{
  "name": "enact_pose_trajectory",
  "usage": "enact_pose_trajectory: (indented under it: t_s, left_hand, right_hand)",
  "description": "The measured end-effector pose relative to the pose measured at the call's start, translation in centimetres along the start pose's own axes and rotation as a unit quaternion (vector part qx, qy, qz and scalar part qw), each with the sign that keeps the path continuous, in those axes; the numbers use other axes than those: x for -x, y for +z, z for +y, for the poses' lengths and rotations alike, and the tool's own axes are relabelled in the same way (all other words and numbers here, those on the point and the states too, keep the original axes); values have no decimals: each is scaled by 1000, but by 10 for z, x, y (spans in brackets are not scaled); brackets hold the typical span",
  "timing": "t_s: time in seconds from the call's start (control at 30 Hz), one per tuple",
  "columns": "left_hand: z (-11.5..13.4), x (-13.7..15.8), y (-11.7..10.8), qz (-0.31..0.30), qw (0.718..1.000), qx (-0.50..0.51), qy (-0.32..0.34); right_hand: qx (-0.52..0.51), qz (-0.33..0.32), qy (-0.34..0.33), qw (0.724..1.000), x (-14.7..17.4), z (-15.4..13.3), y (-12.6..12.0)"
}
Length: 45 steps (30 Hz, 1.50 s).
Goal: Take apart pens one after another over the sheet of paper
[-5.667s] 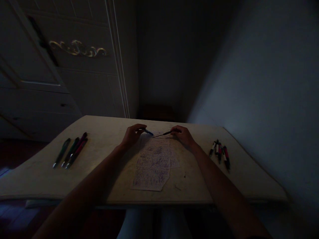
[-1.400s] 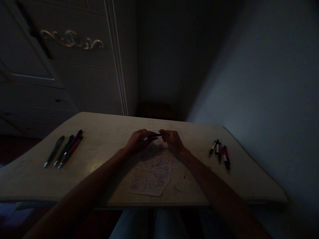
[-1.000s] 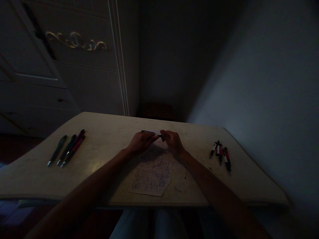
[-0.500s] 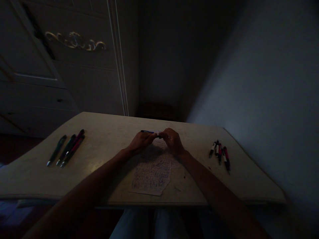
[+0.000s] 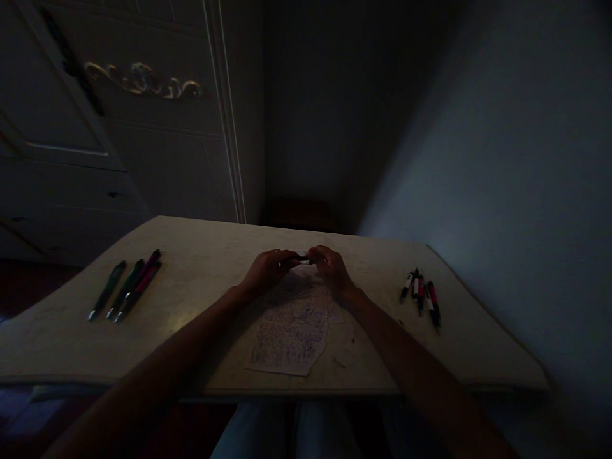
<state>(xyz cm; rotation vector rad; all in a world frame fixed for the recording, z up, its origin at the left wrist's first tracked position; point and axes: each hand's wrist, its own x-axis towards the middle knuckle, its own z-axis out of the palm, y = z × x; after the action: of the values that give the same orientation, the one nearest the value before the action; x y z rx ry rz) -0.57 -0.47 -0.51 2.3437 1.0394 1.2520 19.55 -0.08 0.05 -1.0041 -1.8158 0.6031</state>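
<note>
Over the upper part of a scribbled sheet of paper (image 5: pixel 289 338), my two hands meet at a small dark pen (image 5: pixel 302 257). My left hand (image 5: pixel 266 269) is closed on one end of it, thumb and fingers pinched. The other end sits in the closed fingers of my right hand (image 5: pixel 331 268). Only a short dark and pale stretch of the pen shows between the fingertips; the rest is hidden. Blue ink scrawl covers much of the paper, which has a torn right edge.
Several green and pink pens (image 5: pixel 138 284) lie on the table's left. A group of shorter white, pink and black pens (image 5: pixel 421 296) lies at the right. The pale table (image 5: pixel 201 242) stands between a cabinet (image 5: pixel 167 159) and a bluish wall (image 5: pixel 526 191).
The dark length that stuck out left beyond my left hand no longer shows. My left fingers have shifted their grip on the pen; my right hand stays nearly in place.
</note>
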Motion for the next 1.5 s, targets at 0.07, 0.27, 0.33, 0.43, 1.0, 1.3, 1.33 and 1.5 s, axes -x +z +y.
enact_pose_trajectory:
  t_s: [0.07, 0.27, 0.33, 0.43, 1.0, 1.3, 1.33, 1.5]
  left_hand:
    - [-3, 0, 0, 33, 999, -32, 29]
    - [-3, 0, 0, 76, 990, -88, 81]
    - [-1, 0, -1, 78, 990, -87, 84]
    - [5, 0, -2, 63, 992, -78, 72]
    - [22, 1, -1, -26, 996, -69, -44]
    - [12, 0, 2, -18, 990, -115, -83]
    - [11, 0, 3, -12, 990, -112, -82]
    - [5, 0, 1, 26, 993, -96, -60]
  right_hand:
    - [2, -16, 39, 999, 1, -2, 0]
    - [-18, -23, 83, 996, 2, -6, 1]
    - [-31, -18, 82, 996, 2, -7, 2]
    - [-39, 1, 75, 996, 3, -9, 5]
    - [-45, 15, 36, 998, 5, -17, 4]
    - [-53, 17, 1, 998, 4, -14, 6]
    - [-60, 17, 1, 998, 4, -13, 6]
    - [-69, 30, 8, 997, 0, -4, 5]
